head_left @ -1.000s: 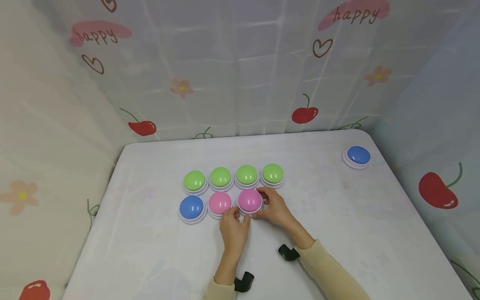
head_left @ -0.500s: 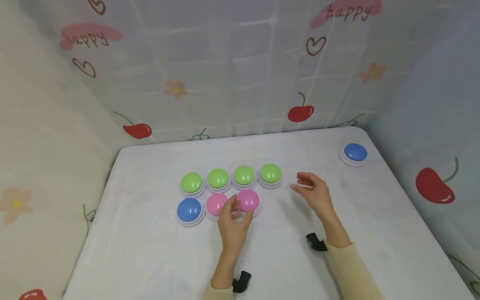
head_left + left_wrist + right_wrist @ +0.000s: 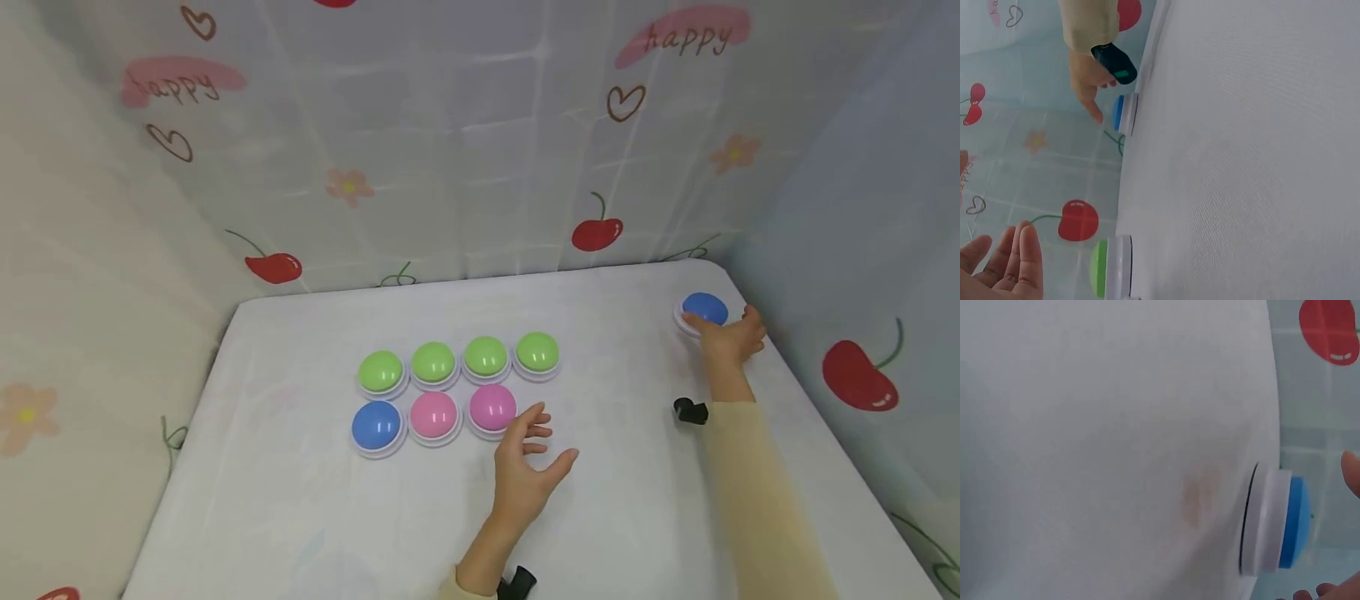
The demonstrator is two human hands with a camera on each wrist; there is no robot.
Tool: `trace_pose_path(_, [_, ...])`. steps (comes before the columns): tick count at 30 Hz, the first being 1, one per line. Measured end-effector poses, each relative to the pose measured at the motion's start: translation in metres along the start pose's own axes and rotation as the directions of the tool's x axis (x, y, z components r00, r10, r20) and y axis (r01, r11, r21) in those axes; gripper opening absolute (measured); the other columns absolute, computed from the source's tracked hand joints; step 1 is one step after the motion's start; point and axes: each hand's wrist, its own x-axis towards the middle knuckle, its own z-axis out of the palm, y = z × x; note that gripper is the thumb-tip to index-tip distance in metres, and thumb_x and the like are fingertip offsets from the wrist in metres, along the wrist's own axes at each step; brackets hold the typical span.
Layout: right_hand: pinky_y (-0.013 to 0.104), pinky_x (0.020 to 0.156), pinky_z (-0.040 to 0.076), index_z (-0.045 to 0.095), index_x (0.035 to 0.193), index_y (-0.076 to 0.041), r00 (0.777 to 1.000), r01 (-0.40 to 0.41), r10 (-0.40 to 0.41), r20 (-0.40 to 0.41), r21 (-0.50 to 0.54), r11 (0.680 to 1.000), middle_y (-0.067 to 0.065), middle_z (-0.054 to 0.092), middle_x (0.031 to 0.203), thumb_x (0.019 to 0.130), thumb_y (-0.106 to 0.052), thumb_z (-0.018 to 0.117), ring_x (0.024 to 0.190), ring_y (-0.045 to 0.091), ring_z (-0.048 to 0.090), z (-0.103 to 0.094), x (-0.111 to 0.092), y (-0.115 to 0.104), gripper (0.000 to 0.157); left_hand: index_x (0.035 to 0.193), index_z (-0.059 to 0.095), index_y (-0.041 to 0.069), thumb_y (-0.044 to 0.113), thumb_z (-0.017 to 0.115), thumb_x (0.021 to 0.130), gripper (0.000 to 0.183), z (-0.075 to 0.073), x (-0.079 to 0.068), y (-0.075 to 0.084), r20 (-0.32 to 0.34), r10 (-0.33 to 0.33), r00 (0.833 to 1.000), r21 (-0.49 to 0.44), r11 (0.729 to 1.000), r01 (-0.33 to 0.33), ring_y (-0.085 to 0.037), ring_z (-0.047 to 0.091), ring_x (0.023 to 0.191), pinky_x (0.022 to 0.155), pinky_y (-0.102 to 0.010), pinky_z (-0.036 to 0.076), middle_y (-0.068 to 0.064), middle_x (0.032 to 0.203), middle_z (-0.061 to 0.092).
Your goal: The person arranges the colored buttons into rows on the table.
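At the far right corner of the table, my right hand (image 3: 729, 343) is over a blue dome button with a white base (image 3: 705, 307). Thumb and fingers are spread to either side of it; the right wrist view shows a gap between the thumb (image 3: 1352, 474) and the blue dome (image 3: 1297, 524). My left hand (image 3: 523, 475) hovers with fingers apart and nothing in them, just right of a magenta button (image 3: 492, 406). Beside that one stand a pink button (image 3: 433, 414) and another blue button (image 3: 377, 424), forming the front row.
Behind them runs a row of several green buttons, the rightmost green button (image 3: 537, 351) nearest my right arm. The white table (image 3: 300, 517) ends at a patterned curtain (image 3: 465, 167) at the back, with more cloth at both sides. A black wrist mount (image 3: 690, 411) sticks out from my right sleeve.
My right hand let go of the magenta button and moved to the far right blue button. My left hand drew back rightward off the magenta button. The buttons stay in place.
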Motion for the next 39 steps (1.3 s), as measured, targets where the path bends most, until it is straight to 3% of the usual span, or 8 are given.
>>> trace_pose_path(7, [0.043, 0.123, 0.02, 0.008, 0.158, -0.017, 0.987, -0.113, 0.112, 0.113, 0.001, 0.994, 0.012, 0.007, 0.163, 0.081, -0.039, 0.074, 0.15, 0.031, 0.009, 0.001, 0.021, 0.011, 0.104, 0.13, 0.057, 0.013, 0.014, 0.079, 0.08, 0.055, 0.012, 0.001, 0.001, 0.026, 0.025, 0.999, -0.012, 1.0, -0.025, -0.027, 0.064, 0.097, 0.079, -0.031, 0.057, -0.007, 0.114, 0.065])
trace_pose_path(18, [0.059, 0.118, 0.022, 0.011, 0.157, -0.008, 0.992, -0.028, 0.047, 0.118, -0.16, 0.987, 0.023, 0.011, 0.159, 0.086, -0.038, 0.069, 0.146, 0.041, 0.011, 0.009, 0.026, 0.013, 0.096, 0.128, 0.059, 0.012, 0.013, 0.08, 0.079, 0.053, 0.02, -0.001, 0.001, 0.052, 0.024, 0.998, -0.023, 0.999, -0.022, -0.027, 0.065, 0.094, 0.078, -0.03, 0.058, -0.008, 0.11, 0.067])
trace_pose_path(22, [0.059, 0.119, 0.022, 0.016, 0.156, -0.006, 0.994, -0.018, 0.037, 0.104, -0.175, 0.984, 0.024, 0.014, 0.158, 0.086, -0.04, 0.069, 0.145, 0.041, 0.013, 0.008, 0.028, 0.014, 0.093, 0.128, 0.059, 0.013, 0.014, 0.08, 0.079, 0.053, 0.02, 0.0, -0.002, 0.049, 0.005, 0.999, -0.019, 1.0, -0.004, -0.027, 0.066, 0.094, 0.079, -0.03, 0.058, -0.007, 0.11, 0.067])
trace_pose_path(29, [0.056, 0.12, 0.022, 0.02, 0.154, -0.002, 0.994, -0.019, 0.036, 0.106, -0.159, 0.987, 0.024, 0.016, 0.157, 0.085, -0.041, 0.069, 0.145, 0.04, 0.015, 0.005, 0.028, 0.018, 0.094, 0.128, 0.058, 0.009, 0.013, 0.078, 0.082, 0.051, 0.024, 0.003, -0.007, 0.063, 0.065, 0.996, 0.01, 0.998, -0.065, -0.028, 0.065, 0.094, 0.078, -0.031, 0.059, -0.008, 0.109, 0.066])
trace_pose_path(33, [0.051, 0.121, 0.023, 0.019, 0.154, 0.0, 0.99, -0.026, 0.041, 0.133, -0.113, 0.993, 0.023, 0.015, 0.158, 0.085, -0.041, 0.069, 0.146, 0.039, 0.018, 0.001, 0.024, 0.021, 0.094, 0.125, 0.06, 0.008, 0.011, 0.077, 0.081, 0.047, 0.032, 0.012, -0.009, 0.063, 0.079, 0.995, 0.042, 0.996, -0.081, -0.025, 0.066, 0.092, 0.076, -0.029, 0.059, -0.008, 0.107, 0.066])
trace_pose_path(39, [0.05, 0.12, 0.026, 0.021, 0.153, 0.002, 0.981, -0.004, 0.013, 0.191, -0.044, 0.999, 0.022, 0.02, 0.159, 0.085, -0.038, 0.071, 0.145, 0.039, 0.025, -0.005, 0.01, 0.026, 0.093, 0.117, 0.065, 0.004, 0.007, 0.074, 0.083, 0.036, 0.051, 0.042, -0.011, 0.05, 0.086, 0.995, 0.12, 0.989, -0.091, -0.022, 0.067, 0.089, 0.074, -0.024, 0.059, -0.011, 0.104, 0.067])
